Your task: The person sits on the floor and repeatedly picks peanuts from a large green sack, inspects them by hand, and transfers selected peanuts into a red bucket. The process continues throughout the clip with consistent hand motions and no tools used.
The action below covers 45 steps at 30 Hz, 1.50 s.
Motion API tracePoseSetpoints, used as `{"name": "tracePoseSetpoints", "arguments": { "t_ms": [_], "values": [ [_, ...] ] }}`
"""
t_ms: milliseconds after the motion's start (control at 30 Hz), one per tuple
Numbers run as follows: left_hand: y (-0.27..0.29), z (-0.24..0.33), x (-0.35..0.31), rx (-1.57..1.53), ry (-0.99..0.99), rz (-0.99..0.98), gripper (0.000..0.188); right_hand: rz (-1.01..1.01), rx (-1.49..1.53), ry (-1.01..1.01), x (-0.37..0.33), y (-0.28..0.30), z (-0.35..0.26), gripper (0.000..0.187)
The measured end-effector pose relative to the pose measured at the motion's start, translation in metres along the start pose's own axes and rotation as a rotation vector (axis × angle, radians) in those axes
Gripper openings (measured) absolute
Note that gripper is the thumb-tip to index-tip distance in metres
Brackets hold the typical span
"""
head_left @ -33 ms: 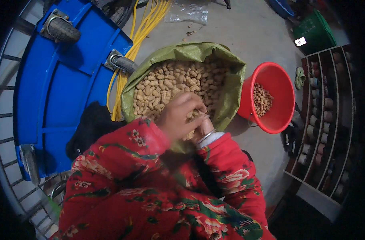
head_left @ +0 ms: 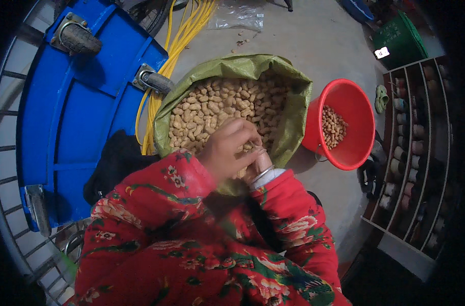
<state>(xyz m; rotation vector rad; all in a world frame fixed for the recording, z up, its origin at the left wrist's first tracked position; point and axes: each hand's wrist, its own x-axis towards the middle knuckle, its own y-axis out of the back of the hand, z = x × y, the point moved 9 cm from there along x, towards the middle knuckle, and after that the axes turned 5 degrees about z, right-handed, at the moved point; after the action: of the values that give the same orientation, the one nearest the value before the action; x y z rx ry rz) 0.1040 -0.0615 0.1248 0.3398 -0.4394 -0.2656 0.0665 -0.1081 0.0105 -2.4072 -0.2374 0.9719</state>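
So, biggest thing first: a blue wheeled platform (head_left: pixel 94 130) is tipped up on the left, casters showing, with a yellow cable bundle (head_left: pixel 177 53) running past it. Shoe rack (head_left: pixel 398 239) over on the right. Middle spot goes to an open green sack (head_left: pixel 232 66) full of unshelled peanuts (head_left: pixel 207 109), with a red bucket (head_left: pixel 354 115) just beside it holding loose kernels (head_left: pixel 334 127). Both hands meet over the sack's near side: left hand (head_left: pixel 228 146) has its fingers bent toward the right hand (head_left: pixel 263 162), whose thumb points up. Can't really tell what they're gripping, or how tightly.
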Motion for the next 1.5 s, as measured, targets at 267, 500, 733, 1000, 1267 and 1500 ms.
{"name": "tracePoseSetpoints", "arguments": {
  "t_ms": [267,500,733,1000,1267,1500],
  "values": [
    [0.002,0.012,0.000,0.029,-0.085,0.009,0.014,0.061,0.344,0.109,0.012,0.001,-0.007,0.030],
    [0.007,0.009,-0.001,0.004,-0.038,0.023,0.017,0.087,0.361,-0.029,0.001,-0.003,-0.006,0.030],
    [0.031,0.014,0.003,0.059,-0.087,0.198,0.014,-0.062,0.482,-0.060,0.000,-0.005,-0.019,0.034],
    [0.033,0.004,0.005,0.031,-0.011,0.167,0.015,-0.560,0.992,0.442,-0.053,0.061,-0.160,0.035],
    [0.031,-0.033,0.004,0.243,0.068,0.074,0.020,0.710,0.739,0.642,-0.077,0.218,-0.142,0.034],
    [0.005,-0.099,-0.009,0.596,0.245,-0.162,0.038,0.063,-0.353,0.510,-0.020,0.047,-0.105,0.033]
  ]
}}
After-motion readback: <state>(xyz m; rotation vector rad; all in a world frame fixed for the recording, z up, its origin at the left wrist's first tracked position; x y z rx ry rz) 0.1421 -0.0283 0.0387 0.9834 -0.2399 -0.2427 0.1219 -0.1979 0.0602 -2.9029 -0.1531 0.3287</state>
